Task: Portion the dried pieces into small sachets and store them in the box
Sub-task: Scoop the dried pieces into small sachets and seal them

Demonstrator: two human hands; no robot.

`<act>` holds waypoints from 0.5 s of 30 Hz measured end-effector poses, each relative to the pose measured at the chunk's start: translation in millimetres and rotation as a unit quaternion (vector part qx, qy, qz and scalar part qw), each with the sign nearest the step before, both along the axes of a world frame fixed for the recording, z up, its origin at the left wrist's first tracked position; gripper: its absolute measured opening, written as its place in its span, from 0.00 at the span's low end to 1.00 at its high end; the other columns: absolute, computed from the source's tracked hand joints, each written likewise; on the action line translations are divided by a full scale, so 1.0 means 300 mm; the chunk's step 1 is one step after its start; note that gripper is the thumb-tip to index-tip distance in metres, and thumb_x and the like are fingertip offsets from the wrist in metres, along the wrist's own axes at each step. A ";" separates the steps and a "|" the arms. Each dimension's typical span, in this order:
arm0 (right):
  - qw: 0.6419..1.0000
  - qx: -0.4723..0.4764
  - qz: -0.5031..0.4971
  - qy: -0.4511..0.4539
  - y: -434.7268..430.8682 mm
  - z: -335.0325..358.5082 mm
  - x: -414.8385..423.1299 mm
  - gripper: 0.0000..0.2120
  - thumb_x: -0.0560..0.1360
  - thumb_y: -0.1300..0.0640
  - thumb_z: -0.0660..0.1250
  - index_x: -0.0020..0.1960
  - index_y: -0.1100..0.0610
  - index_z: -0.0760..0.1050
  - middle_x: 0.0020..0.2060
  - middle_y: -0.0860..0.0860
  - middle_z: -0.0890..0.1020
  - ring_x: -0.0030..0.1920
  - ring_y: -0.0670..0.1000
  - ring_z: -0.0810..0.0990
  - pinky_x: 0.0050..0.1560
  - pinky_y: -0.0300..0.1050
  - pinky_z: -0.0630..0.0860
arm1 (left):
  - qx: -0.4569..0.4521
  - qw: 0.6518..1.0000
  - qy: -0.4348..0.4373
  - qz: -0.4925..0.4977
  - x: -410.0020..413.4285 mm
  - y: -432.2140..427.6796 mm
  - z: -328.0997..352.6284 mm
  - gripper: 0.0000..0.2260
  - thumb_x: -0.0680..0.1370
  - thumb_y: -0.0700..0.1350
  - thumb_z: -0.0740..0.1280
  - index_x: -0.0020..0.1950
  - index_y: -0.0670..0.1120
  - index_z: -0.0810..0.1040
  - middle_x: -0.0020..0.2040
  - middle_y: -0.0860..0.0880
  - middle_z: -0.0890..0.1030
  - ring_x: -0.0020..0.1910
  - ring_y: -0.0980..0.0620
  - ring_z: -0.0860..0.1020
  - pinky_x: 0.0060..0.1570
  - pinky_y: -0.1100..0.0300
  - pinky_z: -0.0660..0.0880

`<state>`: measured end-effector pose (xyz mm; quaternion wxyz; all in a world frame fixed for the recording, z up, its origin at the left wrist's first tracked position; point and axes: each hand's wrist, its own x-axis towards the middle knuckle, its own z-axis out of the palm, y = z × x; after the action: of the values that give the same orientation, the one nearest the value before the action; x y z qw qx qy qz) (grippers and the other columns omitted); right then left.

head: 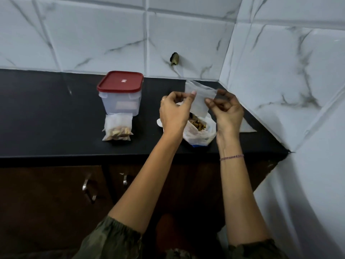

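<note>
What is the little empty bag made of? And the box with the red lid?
The empty sachet looks like thin, matte white filter paper or fine fabric; it seems slightly see-through. The box seems to be frosted, see-through plastic, and its lid smooth, slightly shiny red plastic.

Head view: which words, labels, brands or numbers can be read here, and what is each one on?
No text can be read in this view.
Lid: small white logo, too small to read.
Box: pale label on the front wall, blurred.
Bag: blue print at the bottom edge, unreadable.
</note>
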<state>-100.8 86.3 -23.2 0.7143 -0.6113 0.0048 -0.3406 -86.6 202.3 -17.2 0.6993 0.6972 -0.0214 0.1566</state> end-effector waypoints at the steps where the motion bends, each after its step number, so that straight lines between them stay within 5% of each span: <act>1: 1.000 -0.014 -0.006 -0.001 0.030 -0.011 0.000 0.16 0.66 0.67 0.75 0.48 0.51 0.77 0.34 0.46 0.83 0.43 0.47 0.83 0.50 0.43 0.79 | -0.044 0.998 0.028 -0.020 -0.006 0.020 0.002 0.11 0.72 0.56 0.72 0.40 0.50 0.78 0.43 0.49 0.81 0.45 0.53 0.79 0.48 0.54 0.78; 4: 0.998 -0.057 -0.017 -0.005 0.104 -0.045 -0.005 0.16 0.67 0.66 0.75 0.48 0.50 0.77 0.35 0.49 0.83 0.43 0.47 0.83 0.51 0.41 0.79 | -0.138 0.985 0.088 -0.051 -0.015 0.077 0.005 0.13 0.72 0.54 0.73 0.40 0.45 0.78 0.35 0.50 0.80 0.32 0.56 0.78 0.32 0.62 0.74; 9: 0.997 -0.081 0.017 0.001 0.175 -0.076 -0.011 0.15 0.68 0.66 0.74 0.50 0.53 0.77 0.38 0.53 0.83 0.44 0.49 0.83 0.50 0.42 0.78 | -0.250 0.959 0.110 -0.077 -0.018 0.142 -0.012 0.06 0.75 0.40 0.71 0.39 0.42 0.77 0.35 0.46 0.79 0.29 0.55 0.80 0.30 0.63 0.77; 12: 0.980 -0.163 0.095 0.067 0.165 -0.078 -0.031 0.14 0.72 0.65 0.71 0.55 0.55 0.77 0.45 0.51 0.83 0.48 0.47 0.81 0.54 0.47 0.78 | -0.217 0.971 0.089 -0.045 -0.015 0.167 -0.035 0.06 0.75 0.38 0.71 0.40 0.42 0.76 0.36 0.45 0.81 0.30 0.51 0.82 0.30 0.62 0.77; 15: 0.972 -0.182 0.121 0.087 0.141 -0.048 -0.070 0.09 0.76 0.63 0.66 0.55 0.55 0.78 0.51 0.49 0.82 0.51 0.45 0.79 0.49 0.39 0.77 | -0.087 0.996 0.033 0.013 -0.014 0.195 -0.050 0.07 0.74 0.38 0.72 0.39 0.44 0.76 0.33 0.47 0.81 0.29 0.53 0.82 0.30 0.60 0.78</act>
<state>-121.8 128.5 -37.5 0.6234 -0.7547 -0.0693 -0.1924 -90.8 260.8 -32.3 0.7555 0.6388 0.0245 0.1434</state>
